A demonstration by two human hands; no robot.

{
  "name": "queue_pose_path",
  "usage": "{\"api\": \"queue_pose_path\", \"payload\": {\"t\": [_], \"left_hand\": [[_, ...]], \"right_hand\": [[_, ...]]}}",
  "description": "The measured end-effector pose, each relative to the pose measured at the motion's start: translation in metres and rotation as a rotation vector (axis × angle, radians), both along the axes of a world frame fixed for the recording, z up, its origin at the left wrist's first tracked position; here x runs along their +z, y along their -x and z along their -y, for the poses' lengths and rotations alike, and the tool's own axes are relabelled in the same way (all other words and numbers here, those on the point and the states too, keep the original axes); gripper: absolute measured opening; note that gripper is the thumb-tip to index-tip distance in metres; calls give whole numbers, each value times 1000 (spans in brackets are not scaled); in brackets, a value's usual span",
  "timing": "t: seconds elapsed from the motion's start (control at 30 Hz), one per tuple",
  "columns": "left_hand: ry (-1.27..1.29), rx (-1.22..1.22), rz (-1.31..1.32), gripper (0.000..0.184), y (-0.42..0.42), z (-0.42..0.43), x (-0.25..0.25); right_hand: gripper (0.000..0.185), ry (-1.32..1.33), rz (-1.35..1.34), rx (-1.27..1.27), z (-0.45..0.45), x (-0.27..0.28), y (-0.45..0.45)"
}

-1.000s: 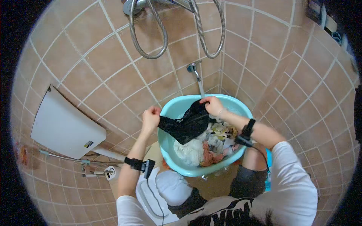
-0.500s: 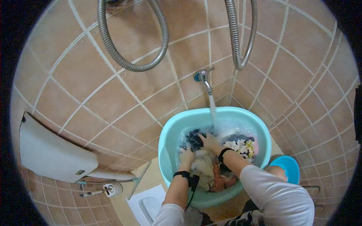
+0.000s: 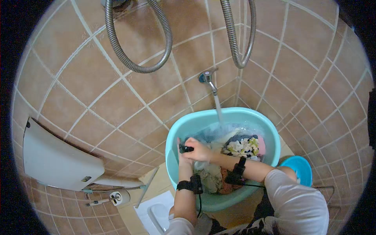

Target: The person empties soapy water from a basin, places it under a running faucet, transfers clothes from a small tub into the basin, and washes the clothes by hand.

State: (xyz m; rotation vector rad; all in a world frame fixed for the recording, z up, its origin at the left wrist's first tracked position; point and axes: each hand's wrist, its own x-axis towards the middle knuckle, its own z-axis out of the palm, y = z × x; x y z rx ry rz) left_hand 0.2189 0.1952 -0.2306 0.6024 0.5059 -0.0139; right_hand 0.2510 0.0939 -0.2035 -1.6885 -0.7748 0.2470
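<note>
Over the left side of a turquoise tub (image 3: 170,143), my right hand (image 3: 199,152) is closed on a bunched dark cloth (image 3: 186,148). My left hand (image 3: 183,157) meets it there, with the same cloth pressed in its grip and one finger pointing up. Most of that cloth is hidden inside my hands. Below them in the water lie a beige fluffy cloth (image 3: 207,176) and a rust-coloured cloth (image 3: 228,187). To the right are a white-and-yellow patterned cloth (image 3: 244,147) and a pink piece (image 3: 262,146).
Water runs from a wall tap (image 3: 210,83) into the tub's back. A smaller blue basin (image 3: 304,172) stands at the right. Metal hoses (image 3: 138,67) hang on the tiled wall. At left are a white cistern (image 3: 58,156), a paper roll (image 3: 120,197) and a white squat toilet (image 3: 145,207).
Both hands have lifted from the water and come together at the tub's left side. My right hand moved left, bringing the dark cloth up between them. The view has shifted slightly.
</note>
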Motion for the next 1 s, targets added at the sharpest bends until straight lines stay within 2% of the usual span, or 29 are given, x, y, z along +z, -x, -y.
{"api": "queue_pose_path", "payload": {"t": [0.1, 0.13, 0.17, 0.23, 0.27, 0.3, 0.33, 0.37, 0.43, 0.5, 0.57, 0.6, 0.63, 0.67, 0.7, 0.73, 0.77, 0.8, 0.83, 0.87, 0.9, 0.93, 0.97, 1.0], "left_hand": [[-316, 53, 141, 46, 34, 9, 47], [-483, 75, 150, 45, 45, 12, 55], [-651, 94, 138, 44, 50, 15, 59], [-845, 131, 69, 42, 45, 21, 60], [-671, 124, 93, 42, 22, 6, 4], [-316, 103, 111, 42, -15, -16, -81], [-127, 91, 84, 41, -35, -26, -130], [-52, 83, 44, 42, -47, -30, -151], [-73, 263, -164, 38, -33, 7, -70], [-123, 181, -82, 36, -46, 4, -78], [-514, 154, -286, 36, -39, 8, -46], [-448, 224, -297, 41, -36, 5, -64], [-440, 225, -300, 41, -36, -1, -104], [-284, 190, -435, 46, -35, -7, -155], [-127, 159, -564, 51, -28, -11, -183], [-126, 160, -562, 51, -10, -11, -170], [-762, -138, -337, 56, 15, -11, -137], [-1383, -439, -65, 61, 26, -13, -116], [-1394, -430, -59, 61, 12, -15, -134], [-742, -117, -253, 62, -14, -15, -171], [-64, 170, -412, 62, -26, -8, -166], [131, 14, -199, 58, -25, -9, -165], [137, 6, -204, 58, -23, -4, -139], [178, -26, -113, 57, -20, 0, -110]], "right_hand": [[32, 150, 108, -92, -12, 15, 16], [30, 117, 221, -202, -22, -8, 11], [30, 118, 222, -200, -22, -3, 13], [32, 335, 74, -306, -23, 6, 13], [32, 335, 77, -308, -28, 1, 5], [32, 300, -31, -329, -34, -12, -5], [32, 266, -141, -348, -37, -28, -15], [32, 271, -148, -347, -40, -52, -30], [33, 358, -24, -485, -43, -92, -59], [42, 582, 111, -473, -13, -91, -76], [52, 672, 9, -316, 8, -109, -86], [53, 749, 88, -309, 14, -119, -86], [53, 757, 88, -306, 18, -139, -86], [53, 834, -59, -354, 23, -164, -84], [53, 904, -203, -400, 27, -177, -83], [55, 969, -213, -344, 37, -160, -80], [55, 967, -207, -343, 40, -179, -84], [53, 829, -85, -295, 38, -211, -94], [52, 686, 37, -248, 32, -242, -103], [46, 563, 247, -352, 15, -250, -103], [46, 563, 251, -360, 6, -210, -99], [42, 488, -18, -339, 1, -171, -92], [37, 407, -284, -315, -1, -124, -76], [37, 281, -365, -191, -2, -83, -54]]}}
